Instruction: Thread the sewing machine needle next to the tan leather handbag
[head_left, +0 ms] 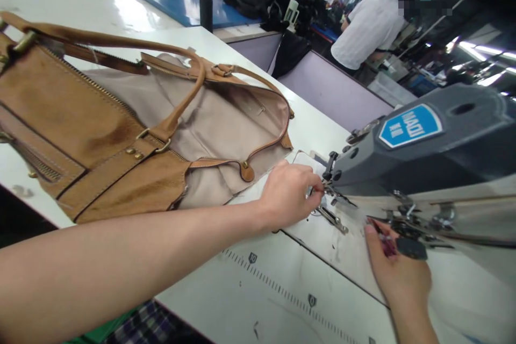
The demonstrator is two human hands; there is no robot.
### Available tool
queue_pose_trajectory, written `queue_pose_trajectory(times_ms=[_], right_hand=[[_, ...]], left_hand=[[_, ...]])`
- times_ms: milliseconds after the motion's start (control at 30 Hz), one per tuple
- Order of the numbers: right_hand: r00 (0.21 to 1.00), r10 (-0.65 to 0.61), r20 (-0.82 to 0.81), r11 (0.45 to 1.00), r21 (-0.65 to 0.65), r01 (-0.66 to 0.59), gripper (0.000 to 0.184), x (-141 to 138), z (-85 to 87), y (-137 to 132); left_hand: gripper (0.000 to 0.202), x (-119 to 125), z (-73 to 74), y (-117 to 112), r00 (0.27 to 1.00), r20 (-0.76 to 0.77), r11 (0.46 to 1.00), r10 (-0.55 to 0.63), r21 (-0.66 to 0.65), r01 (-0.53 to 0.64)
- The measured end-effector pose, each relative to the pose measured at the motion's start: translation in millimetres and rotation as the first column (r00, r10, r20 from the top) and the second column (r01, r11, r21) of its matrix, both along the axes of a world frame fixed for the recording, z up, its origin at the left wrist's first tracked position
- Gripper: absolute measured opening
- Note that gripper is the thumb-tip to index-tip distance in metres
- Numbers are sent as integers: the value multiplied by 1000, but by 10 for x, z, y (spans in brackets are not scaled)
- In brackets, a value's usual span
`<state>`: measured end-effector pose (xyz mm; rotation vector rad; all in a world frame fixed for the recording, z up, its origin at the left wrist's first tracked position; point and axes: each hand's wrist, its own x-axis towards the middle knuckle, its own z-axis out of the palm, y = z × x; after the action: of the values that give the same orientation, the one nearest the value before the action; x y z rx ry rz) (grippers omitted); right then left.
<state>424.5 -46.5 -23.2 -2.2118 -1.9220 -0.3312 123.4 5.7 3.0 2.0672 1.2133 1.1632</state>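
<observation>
My left hand [291, 193] is closed in a pinch at the needle and presser-foot area [331, 189] of a sewing machine [451, 140]. What its fingertips hold, if anything, is too small to make out. Lower right, my right hand [399, 274] curls under the machine's arm, with a dark, slim, pointed thing and something reddish by its thumb. Its other fingers are partly hidden. Left of the machine lies a tan leather handbag [116, 134], unzipped, its beige lining [237, 118] showing. One corner of the bag comes close to my left wrist.
A printed ruler scale [278, 279] runs along the white table's front. Behind the bag stands a dark thread cone [206, 11]. A lilac partition [334, 83] borders the table, with black cloth [293, 54] over it. Beyond, a person in a white shirt [368, 27] stands among workbenches.
</observation>
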Motion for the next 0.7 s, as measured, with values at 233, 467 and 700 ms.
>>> queue_pose_trajectory(times_ms=[233,467,700], right_hand=[[994,-86,-60,995,-49,83,48,-77,33,11],[997,-30,-72,1000,6,31,47,-87,34,-6],[994,-65,-92,998,-21,63,48,-87,44,0]], left_hand=[[11,-21,18,-23,999,39,1000,14,17,-15],[11,-10,6,-11,999,11,1000,30,-4,-30],[10,15,-1,-6,1000,8,1000,23,-4,-22]])
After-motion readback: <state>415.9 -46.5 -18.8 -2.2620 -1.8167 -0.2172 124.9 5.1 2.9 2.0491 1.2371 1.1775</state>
